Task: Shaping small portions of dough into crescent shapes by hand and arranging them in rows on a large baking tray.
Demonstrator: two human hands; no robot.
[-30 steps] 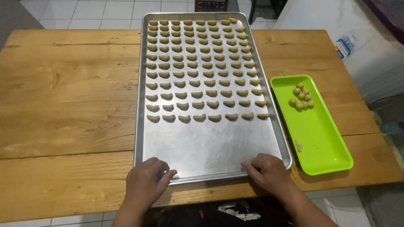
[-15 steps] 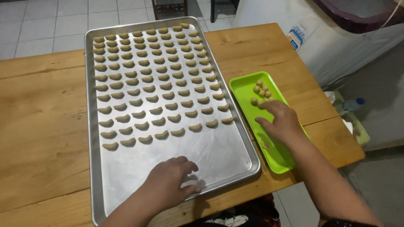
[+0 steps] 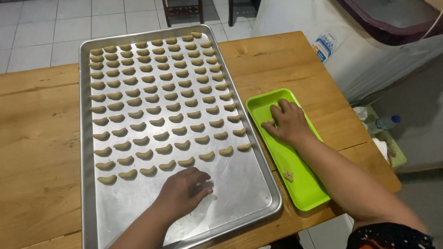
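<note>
Right hand (image 3: pixel 287 123) sits palm-down in the upper half of the green tray (image 3: pixel 300 184), right of centre in the frame. Its fingers are curled over the small dough pieces (image 3: pixel 270 122) there, but I can't tell if the grip has actually closed on one, since the hand hides most of them. A lone crumb of dough (image 3: pixel 289 174) lies lower down the same tray.

Left hand (image 3: pixel 183 191) is flat on the bare lower part of the metal baking sheet (image 3: pixel 240 193), bottom centre, fingers spread and loose, gripping nothing.

Just above it start the rows of crescent-shaped dough (image 3: pixel 157 97), filling the sheet up to the top edge. The green tray lies just beside the sheet's right rim. Both sit on the wooden desk (image 3: pixel 41 152), with tiled floor (image 3: pixel 41 23) across the upper left.
</note>
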